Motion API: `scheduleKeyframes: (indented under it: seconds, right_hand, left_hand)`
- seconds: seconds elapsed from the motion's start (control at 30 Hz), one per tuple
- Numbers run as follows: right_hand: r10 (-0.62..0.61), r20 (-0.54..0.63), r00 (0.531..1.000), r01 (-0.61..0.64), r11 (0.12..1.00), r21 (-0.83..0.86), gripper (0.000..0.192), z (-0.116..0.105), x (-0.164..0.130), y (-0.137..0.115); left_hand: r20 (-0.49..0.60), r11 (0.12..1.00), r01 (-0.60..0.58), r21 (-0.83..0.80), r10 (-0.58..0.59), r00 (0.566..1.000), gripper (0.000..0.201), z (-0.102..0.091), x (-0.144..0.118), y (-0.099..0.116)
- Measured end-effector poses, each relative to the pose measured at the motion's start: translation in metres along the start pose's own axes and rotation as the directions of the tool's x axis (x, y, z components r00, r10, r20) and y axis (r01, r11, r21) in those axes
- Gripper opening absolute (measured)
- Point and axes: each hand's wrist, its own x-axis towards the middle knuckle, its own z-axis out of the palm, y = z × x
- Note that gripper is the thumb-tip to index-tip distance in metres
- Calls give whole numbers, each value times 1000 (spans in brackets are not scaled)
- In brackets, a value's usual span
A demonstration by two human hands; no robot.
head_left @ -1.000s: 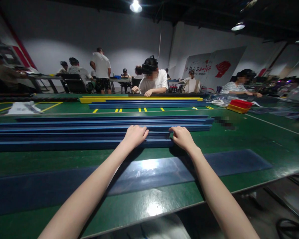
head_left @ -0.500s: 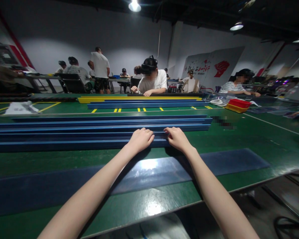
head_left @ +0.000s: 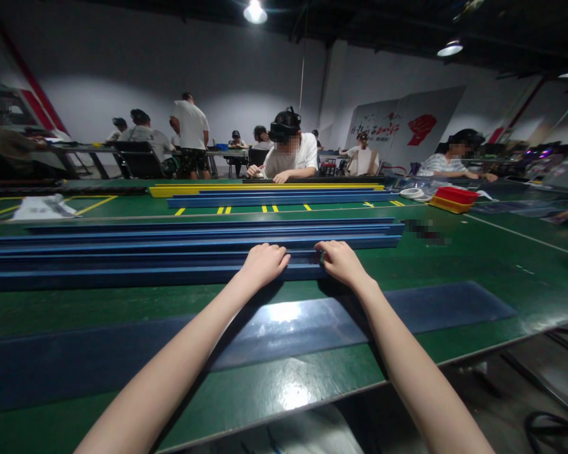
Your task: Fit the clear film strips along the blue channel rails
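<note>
One blue rail (head_left: 123, 278) runs beneath left grip (head_left: 265, 261), ending at right grip (head_left: 341, 260); both hold it.

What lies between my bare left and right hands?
In the head view, a short stretch of the long blue grooved rail shows between your left hand and right hand.

Hands, one pair: left hand (head_left: 265, 263), bare; right hand (head_left: 341, 260), bare. Forearms, one pair: left forearm (head_left: 170, 362), right forearm (head_left: 407, 353), both slender, smooth, uncovered to the view's lower edge, tapering to narrow wrists.
</note>
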Motion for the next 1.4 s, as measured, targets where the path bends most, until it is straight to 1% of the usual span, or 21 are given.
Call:
scheduleKeyframes:
  seconds: [0.17, 0.3, 0.57, 0.67, 0.77, 0.83, 0.93, 1.0, 1.1, 1.2, 1.4]
  right_hand:
    - [20, 19, 1000, -20, 1000, -8, 30, 0, 0, -1]
    - [25, 34, 999, -25, 1000, 2, 26, 1, 1, -6]
    - [-52, 37, 998, 50, 998, 48, 23, 3, 1, -14]
    - [-71, 35, 997, 69, 996, 54, 23, 4, 1, -15]
    - [-82, 26, 996, 80, 994, 73, 24, 6, 1, -16]
    - [-94, 25, 995, 91, 991, 93, 25, 7, 2, -17]
    - [-104, 22, 994, 101, 989, 110, 27, 8, 2, -18]
    - [-95, 12, 995, 94, 990, 102, 28, 8, 2, -17]
    - [-54, -4, 999, 54, 997, 63, 28, 6, 1, -12]
    - [-5, 6, 1000, 5, 1000, 14, 28, 4, 1, -6]
    - [43, 12, 999, -42, 999, -20, 28, 2, 1, -1]
  left_hand:
    - [0, 996, 73, 43, -73, 997, 39, -3, -1, -3]
    - [-17, 994, 99, 48, -98, 995, 39, -3, -1, -5]
    - [24, 986, 164, 42, -165, 986, 38, -4, -1, -9]
    - [20, 988, 148, 38, -149, 989, 37, -3, -1, -7]
    - [-20, 995, 99, 14, -99, 995, 35, -2, -1, -3]
    - [-34, 999, 49, -8, -49, 998, 33, -1, -1, 0]
    - [-15, 997, -50, -57, 49, 999, 30, 2, 0, 3]
    - [-3, 993, -89, -83, 89, 996, 30, 4, 0, 4]
    - [4, 992, -90, -84, 91, 996, 30, 5, -1, 2]
    - [17, 995, -72, -68, 74, 997, 29, 3, -1, 1]
    - [0, 1000, 11, -19, -11, 1000, 30, -3, -2, 1]
